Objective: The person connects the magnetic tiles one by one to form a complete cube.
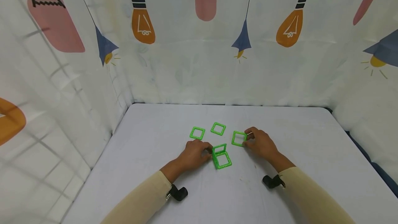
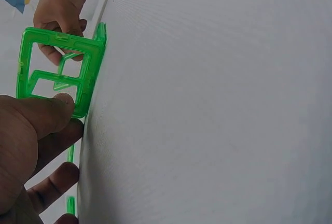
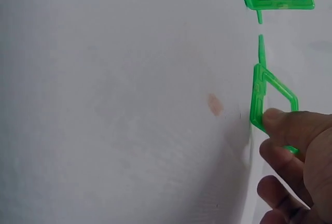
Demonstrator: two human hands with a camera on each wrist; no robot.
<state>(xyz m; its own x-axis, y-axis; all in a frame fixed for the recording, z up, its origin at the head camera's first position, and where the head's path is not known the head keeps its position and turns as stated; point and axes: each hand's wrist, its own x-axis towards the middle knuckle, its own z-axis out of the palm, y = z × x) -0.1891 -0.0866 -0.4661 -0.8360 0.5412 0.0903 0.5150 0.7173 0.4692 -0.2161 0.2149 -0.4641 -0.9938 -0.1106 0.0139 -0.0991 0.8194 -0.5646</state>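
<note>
Green square magnetic tiles, each an open frame, lie on the white table. In the head view, a joined group of green tiles [image 1: 229, 158] has one flat tile with others standing along its edges. My left hand [image 1: 193, 155] pinches the upright tile [image 2: 62, 38] at the group's left side, thumb on its face in the left wrist view. To the right and farther back, my right hand [image 1: 262, 145] pinches a single green tile [image 1: 233, 139] by its right edge. The right wrist view shows the thumb on this tile [image 3: 257, 97], which is tilted there.
Two loose green tiles, a left one [image 1: 198, 128] and a right one [image 1: 216, 132], lie behind the joined group. White curtains [image 1: 186, 72] printed with lamps and bulbs surround the table [image 1: 149, 130]. Each wrist carries a black camera [image 1: 178, 193].
</note>
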